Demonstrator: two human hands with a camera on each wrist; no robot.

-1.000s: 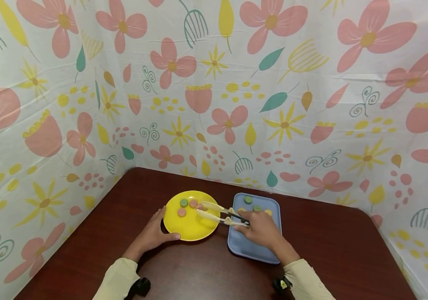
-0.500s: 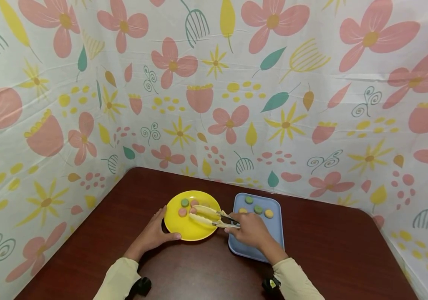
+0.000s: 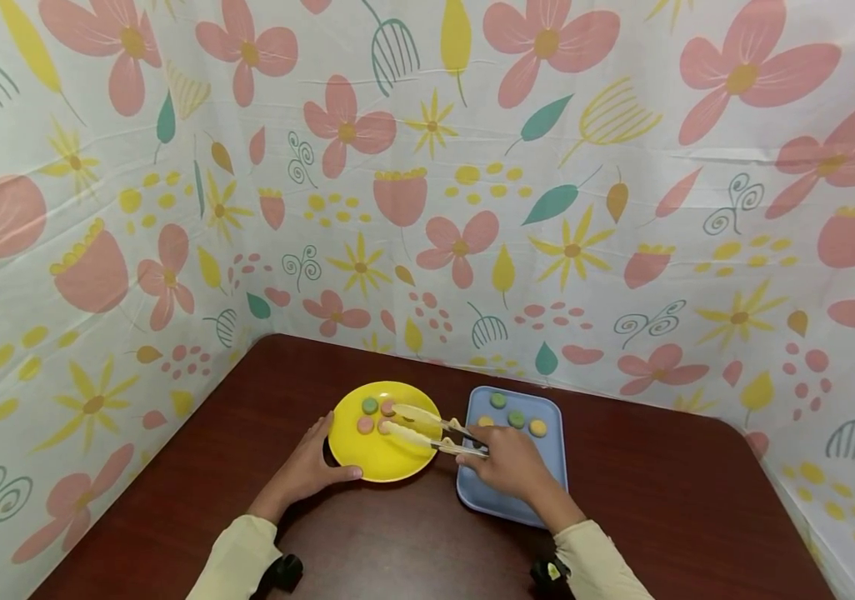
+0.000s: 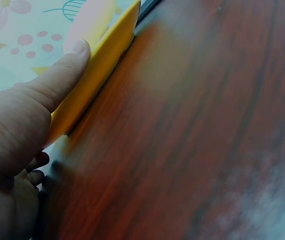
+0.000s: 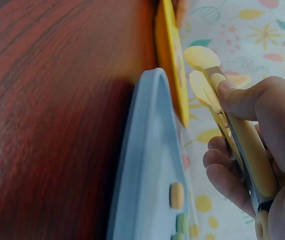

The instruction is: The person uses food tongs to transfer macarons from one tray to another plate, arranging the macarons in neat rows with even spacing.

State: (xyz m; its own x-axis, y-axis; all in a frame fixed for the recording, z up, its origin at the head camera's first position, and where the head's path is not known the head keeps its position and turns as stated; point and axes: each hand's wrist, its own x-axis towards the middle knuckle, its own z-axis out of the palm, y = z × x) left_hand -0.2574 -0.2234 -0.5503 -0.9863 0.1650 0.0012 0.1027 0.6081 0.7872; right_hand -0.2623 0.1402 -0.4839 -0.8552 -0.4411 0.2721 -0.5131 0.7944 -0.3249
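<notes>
"Tongs (image 3: 412, 436): specify holder and position."

"Held in the right hand (image 3: 512, 462). Thumb presses one arm, fingers curl round the other, as the right wrist view confirms. Both arms cross the right edge of the yellow plate (image 3: 386, 462); the tips lie over its middle."

"Specify tip spread."

"Tips stand moderately apart. One ends beside the far pink disc (image 3: 387, 407); the other ends at the near pink disc (image 3: 385, 427), partly covering it. Whether either tip touches a disc cannot be told."

"Specify the left hand (image 3: 303, 467)."

"It grips the plate at the left edge: thumb over the rim toward the near edge, fingers bent along the outer side."

"Other contents of the plate?"

"One green disc (image 3: 370, 406) and a left pink disc (image 3: 365, 425), both toward the plate's far left edge."

"Plate location?"

"On the table (image 3: 637, 483), near the far edge and closer to the far left corner than to the far right one. A blue tray (image 3: 495, 496) lies just beyond its right edge."

"Tray contents?"

"Two green discs (image 3: 498, 401) and two yellow discs (image 3: 537, 428), toward the tray's far edge. The right hand lies over the tray's left edge. A flower-print sheet (image 3: 457, 242) stands behind the table's far edge."
</notes>
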